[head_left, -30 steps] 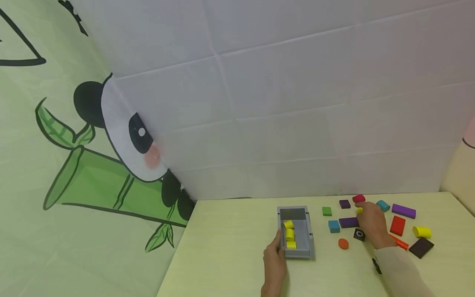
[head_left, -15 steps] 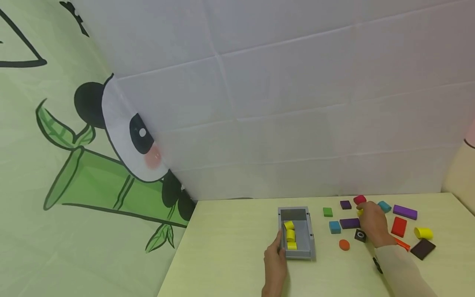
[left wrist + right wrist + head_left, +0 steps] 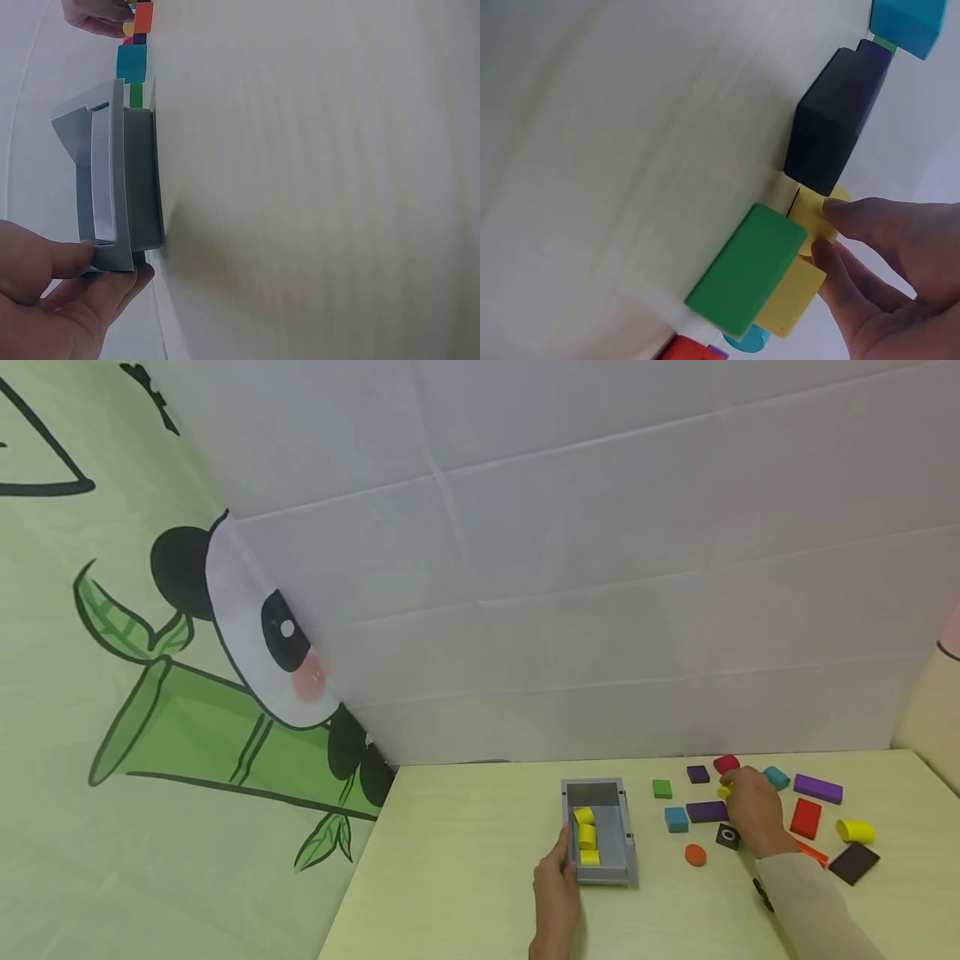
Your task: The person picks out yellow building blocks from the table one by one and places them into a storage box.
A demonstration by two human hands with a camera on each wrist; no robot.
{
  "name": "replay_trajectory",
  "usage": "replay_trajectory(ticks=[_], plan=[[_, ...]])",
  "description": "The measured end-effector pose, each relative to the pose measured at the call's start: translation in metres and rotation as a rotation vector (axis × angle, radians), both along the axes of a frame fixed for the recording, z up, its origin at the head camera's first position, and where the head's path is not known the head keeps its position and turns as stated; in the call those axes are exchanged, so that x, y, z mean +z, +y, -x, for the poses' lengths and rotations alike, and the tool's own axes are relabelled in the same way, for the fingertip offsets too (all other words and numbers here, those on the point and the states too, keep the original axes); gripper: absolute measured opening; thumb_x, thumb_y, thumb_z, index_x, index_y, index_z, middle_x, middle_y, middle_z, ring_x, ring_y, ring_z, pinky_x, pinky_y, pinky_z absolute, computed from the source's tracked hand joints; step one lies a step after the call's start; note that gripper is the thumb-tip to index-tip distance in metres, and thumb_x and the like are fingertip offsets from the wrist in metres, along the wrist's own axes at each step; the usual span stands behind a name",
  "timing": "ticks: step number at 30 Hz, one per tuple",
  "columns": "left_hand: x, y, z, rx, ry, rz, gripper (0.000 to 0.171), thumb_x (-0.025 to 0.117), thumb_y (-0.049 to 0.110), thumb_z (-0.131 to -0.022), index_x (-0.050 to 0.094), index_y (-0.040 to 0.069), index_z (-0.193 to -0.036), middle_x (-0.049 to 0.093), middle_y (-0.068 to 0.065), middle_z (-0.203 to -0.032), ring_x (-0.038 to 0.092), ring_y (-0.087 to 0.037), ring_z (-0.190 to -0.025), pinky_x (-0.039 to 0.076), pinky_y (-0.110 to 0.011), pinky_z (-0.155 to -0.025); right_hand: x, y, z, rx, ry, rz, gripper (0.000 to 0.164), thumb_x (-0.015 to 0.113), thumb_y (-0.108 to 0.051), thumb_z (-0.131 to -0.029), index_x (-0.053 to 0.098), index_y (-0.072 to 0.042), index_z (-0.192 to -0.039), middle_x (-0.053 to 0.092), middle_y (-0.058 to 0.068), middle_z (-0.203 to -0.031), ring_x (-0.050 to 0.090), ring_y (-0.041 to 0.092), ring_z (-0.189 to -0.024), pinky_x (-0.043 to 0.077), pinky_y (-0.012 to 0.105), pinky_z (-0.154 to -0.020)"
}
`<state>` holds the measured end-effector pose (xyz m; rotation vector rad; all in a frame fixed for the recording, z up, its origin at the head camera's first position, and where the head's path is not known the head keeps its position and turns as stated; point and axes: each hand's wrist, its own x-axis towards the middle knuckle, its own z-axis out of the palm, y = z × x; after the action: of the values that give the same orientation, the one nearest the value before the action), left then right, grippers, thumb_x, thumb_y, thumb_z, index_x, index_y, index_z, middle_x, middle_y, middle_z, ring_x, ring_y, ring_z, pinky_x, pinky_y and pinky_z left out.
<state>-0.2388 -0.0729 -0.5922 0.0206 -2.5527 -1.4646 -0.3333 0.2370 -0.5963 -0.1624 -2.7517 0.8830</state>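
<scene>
At the near left corner of a grey box (image 3: 611,839), my left hand (image 3: 557,889) pinches the wall, thumb on the rim and fingers beneath it in the left wrist view. Inside the box lie three yellow pieces (image 3: 587,837) along its left side. My right hand (image 3: 756,810) is among the scattered blocks. Between its thumb and fingertip, the right wrist view shows a yellow cylinder (image 3: 810,225), pinched low by the table. A dark block (image 3: 832,120) stands on one side of it; a green block (image 3: 746,270) and a yellow block (image 3: 791,296) sit on the other.
Around the right hand lie a blue block (image 3: 677,819), an orange disc (image 3: 695,855), a red block (image 3: 806,818), a purple bar (image 3: 819,788), a yellow cylinder (image 3: 857,831) and a dark flat block (image 3: 854,863). A white cloth wall (image 3: 570,627) rises behind the table.
Both hands stay nearly in place. The yellow cylinder at my right fingertips has shifted very slightly toward the near left. The grey box has not visibly moved.
</scene>
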Motion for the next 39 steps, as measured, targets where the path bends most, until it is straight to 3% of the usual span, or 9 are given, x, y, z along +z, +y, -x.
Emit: replay_trajectory(ticks=[6, 12, 19, 28, 39], plan=[[0.000, -0.001, -0.001, 0.011, -0.004, 0.001, 0.055, 0.055, -0.007, -0.084, 0.046, 0.017, -0.133, 0.050, -0.013, -0.127, 0.045, -0.025, -0.113, 0.045, -0.042, -0.091, 0.004, -0.003, -0.003, 0.027, -0.009, 0.025, 0.020, 0.046, 0.013, -0.080, 0.059, 0.011, -0.096, 0.056, 0.030, -0.094, 0.051, 0.040, -0.080, 0.051, 0.056, -0.072], [-0.001, -0.001, -0.001, 0.016, -0.003, -0.007, 0.056, 0.055, -0.008, -0.084, 0.046, 0.019, -0.132, 0.050, -0.012, -0.127, 0.045, -0.025, -0.114, 0.044, -0.042, -0.092, 0.007, -0.006, -0.006, 0.027, 0.029, 0.030, 0.020, 0.048, 0.012, -0.080, 0.060, 0.010, -0.095, 0.056, 0.031, -0.096, 0.052, 0.042, -0.083, 0.050, 0.057, -0.073], [-0.001, -0.001, -0.001, 0.014, -0.009, 0.001, 0.056, 0.056, -0.008, -0.084, 0.045, 0.018, -0.133, 0.049, -0.011, -0.128, 0.044, -0.024, -0.114, 0.044, -0.041, -0.092, 0.019, -0.016, -0.006, 0.030, 0.137, 0.032, 0.018, 0.053, 0.013, -0.077, 0.063, 0.008, -0.092, 0.059, 0.028, -0.093, 0.052, 0.042, -0.085, 0.048, 0.058, -0.077], [0.000, 0.001, 0.002, 0.018, -0.002, 0.007, 0.056, 0.055, -0.008, -0.084, 0.045, 0.018, -0.133, 0.048, -0.012, -0.129, 0.044, -0.024, -0.114, 0.043, -0.042, -0.093, 0.041, -0.041, -0.005, 0.121, 0.156, 0.080, 0.022, 0.060, 0.011, -0.076, 0.063, 0.005, -0.097, 0.058, 0.024, -0.101, 0.050, 0.041, -0.093, 0.046, 0.059, -0.082], [-0.002, 0.003, 0.005, 0.032, 0.004, 0.017, 0.056, 0.056, -0.008, -0.084, 0.046, 0.018, -0.132, 0.050, -0.012, -0.128, 0.045, -0.024, -0.113, 0.044, -0.042, -0.092, 0.041, -0.069, -0.003, 0.194, 0.192, 0.103, 0.025, 0.064, 0.010, -0.075, 0.063, 0.000, -0.098, 0.059, 0.018, -0.102, 0.051, 0.036, -0.096, 0.047, 0.055, -0.085]])
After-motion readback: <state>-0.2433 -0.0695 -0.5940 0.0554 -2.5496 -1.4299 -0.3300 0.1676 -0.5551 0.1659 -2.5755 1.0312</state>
